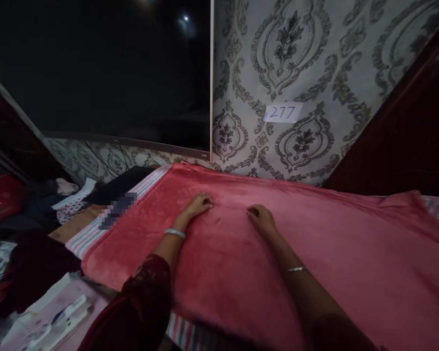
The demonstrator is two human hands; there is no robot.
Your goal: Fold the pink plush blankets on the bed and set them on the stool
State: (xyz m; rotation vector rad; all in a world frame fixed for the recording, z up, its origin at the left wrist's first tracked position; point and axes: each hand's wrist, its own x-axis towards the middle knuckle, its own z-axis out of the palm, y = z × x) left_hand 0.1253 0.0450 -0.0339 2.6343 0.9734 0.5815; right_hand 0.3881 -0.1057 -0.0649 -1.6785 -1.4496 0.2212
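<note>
A pink-red plush blanket (223,253) lies spread over a surface with a striped cloth under it. Over its far middle part is my left hand (199,204), fingers bent and drawn in toward the thumb. A short gap to the right, my right hand (263,220) is curled in a similar pinch, facing the left one. Whatever may be between the fingertips of either hand is too small or hidden to make out. Each wrist wears a silver bangle.
A large dark television (102,73) stands behind, beside patterned wallpaper bearing a paper label (283,112) marked 277. The striped cloth (84,239) shows at the left edge. A white plastic item (64,324) lies at lower left, near piled clothes and a red box (2,200).
</note>
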